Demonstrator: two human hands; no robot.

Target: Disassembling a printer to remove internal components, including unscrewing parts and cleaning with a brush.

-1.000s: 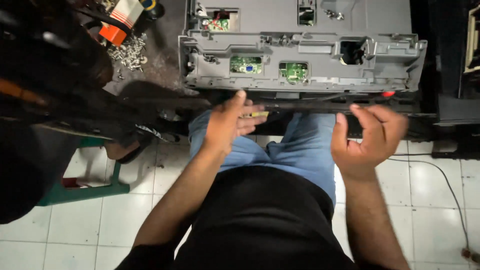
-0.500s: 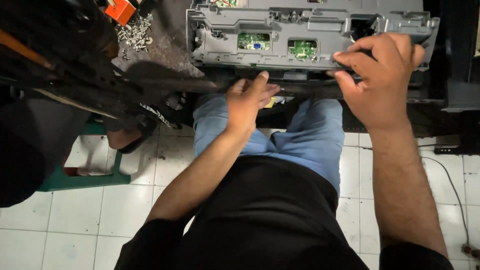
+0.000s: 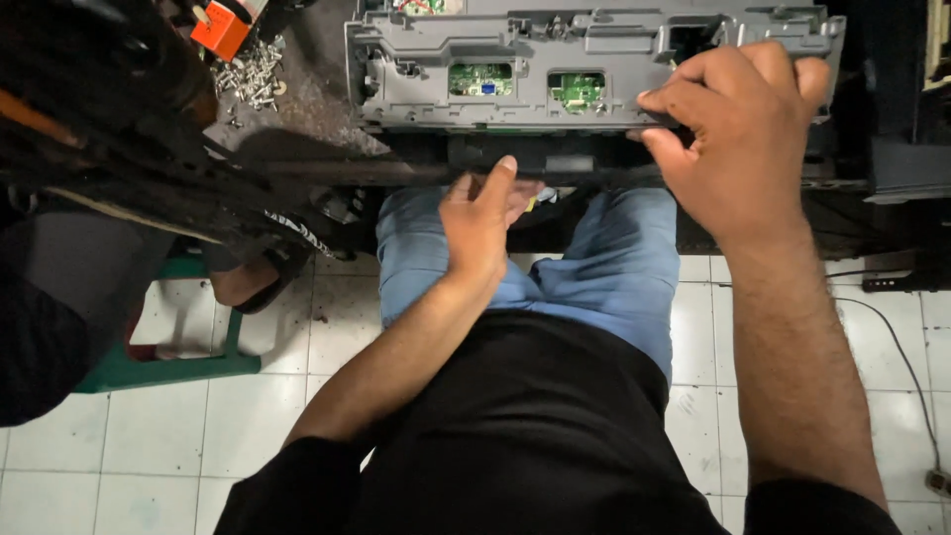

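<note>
A grey device chassis [image 3: 515, 45] with two small green circuit boards [image 3: 480, 79] lies on a dark workbench in front of me. My right hand [image 3: 743, 139] is closed over the chassis's front edge at its right end, fingers curled on top and thumb below. My left hand [image 3: 483, 226] rests above my lap at the dark bench edge [image 3: 396, 170], thumb pointing up. Its fingertips are tucked under the edge beside a small yellowish bit [image 3: 536, 203], and what they hold is hidden.
A heap of loose screws [image 3: 248, 77] and an orange tool [image 3: 226, 25] lie on the bench at the upper left. A dark tangled mass [image 3: 109, 119] fills the left side. A green stool frame [image 3: 168, 365] stands on the white tile floor, and a thin cable [image 3: 897, 337] runs at right.
My right hand has risen from beside my lap to the chassis's front right edge and closed on it. My left hand has stayed at the bench edge.
</note>
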